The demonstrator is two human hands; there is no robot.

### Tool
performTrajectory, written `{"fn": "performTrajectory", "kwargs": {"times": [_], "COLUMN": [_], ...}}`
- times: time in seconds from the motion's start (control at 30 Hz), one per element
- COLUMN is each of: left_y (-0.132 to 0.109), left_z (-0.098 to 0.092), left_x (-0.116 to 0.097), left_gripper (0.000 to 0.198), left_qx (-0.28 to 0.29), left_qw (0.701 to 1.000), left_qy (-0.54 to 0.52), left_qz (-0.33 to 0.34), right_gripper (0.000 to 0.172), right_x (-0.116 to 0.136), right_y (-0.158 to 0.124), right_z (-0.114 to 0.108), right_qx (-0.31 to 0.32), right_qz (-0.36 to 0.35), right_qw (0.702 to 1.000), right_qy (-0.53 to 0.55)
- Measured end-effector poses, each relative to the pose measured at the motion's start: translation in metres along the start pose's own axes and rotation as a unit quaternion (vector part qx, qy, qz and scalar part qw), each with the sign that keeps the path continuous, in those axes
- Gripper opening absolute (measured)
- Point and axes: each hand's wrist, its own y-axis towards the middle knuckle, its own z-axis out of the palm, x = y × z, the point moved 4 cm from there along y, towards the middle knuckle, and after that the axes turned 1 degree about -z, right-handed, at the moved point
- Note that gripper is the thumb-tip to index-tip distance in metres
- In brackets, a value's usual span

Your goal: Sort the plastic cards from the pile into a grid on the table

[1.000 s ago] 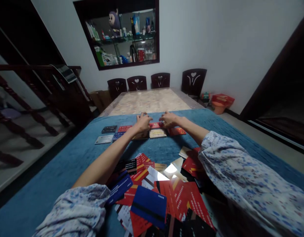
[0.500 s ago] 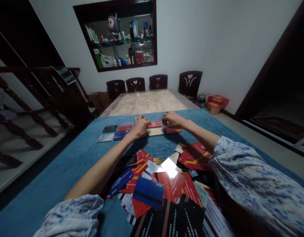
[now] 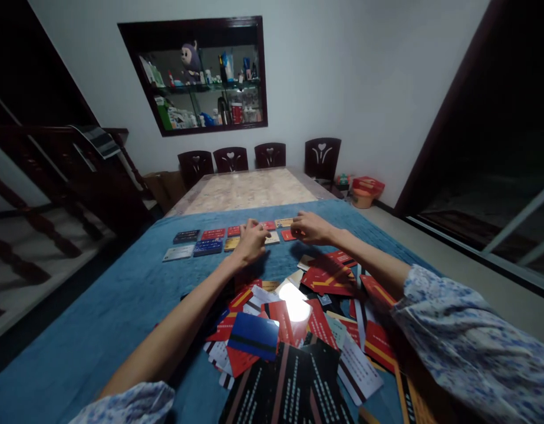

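Observation:
My left hand (image 3: 252,241) is over the card rows with its fingers curled, tips beside a cream card (image 3: 272,238). What is between its fingers, if anything, is hidden. My right hand (image 3: 312,228) has its thumb and fingers drawn together at the right end of a red card (image 3: 288,235) in the near row. Behind them, in the far row, lie a yellow card (image 3: 283,223) and another red card (image 3: 267,225), partly covered. To the left are a gold card (image 3: 231,244), blue cards (image 3: 208,247), a silver card (image 3: 178,253) and dark cards (image 3: 186,237).
A loose heap of overlapping cards, including a blue card (image 3: 254,335) and black cards (image 3: 293,383), spreads between my forearms. A blue cloth (image 3: 121,318) covers the near part of the table (image 3: 254,188). Chairs (image 3: 322,159) stand at the far end, below a wall shelf (image 3: 210,85).
My right hand has moved nearer, from the yellow card to the red card in the near row. My left hand has shifted right along the rows, uncovering the gold card. The view has turned slightly.

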Motion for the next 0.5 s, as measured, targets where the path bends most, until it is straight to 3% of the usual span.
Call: {"fn": "performTrajectory", "kwargs": {"times": [0.5], "left_y": [-0.014], "left_z": [0.009], "left_x": [-0.056], "left_gripper": [0.032], "left_qx": [-0.002], "left_qw": [0.998], "left_qy": [-0.037], "left_qz": [0.052], "right_gripper": [0.017], "right_x": [0.009], "right_y": [-0.070], "right_z": [-0.001], "right_qx": [-0.016], "right_qz": [0.005], "right_qw": [1.000], "right_qy": [0.013]}}
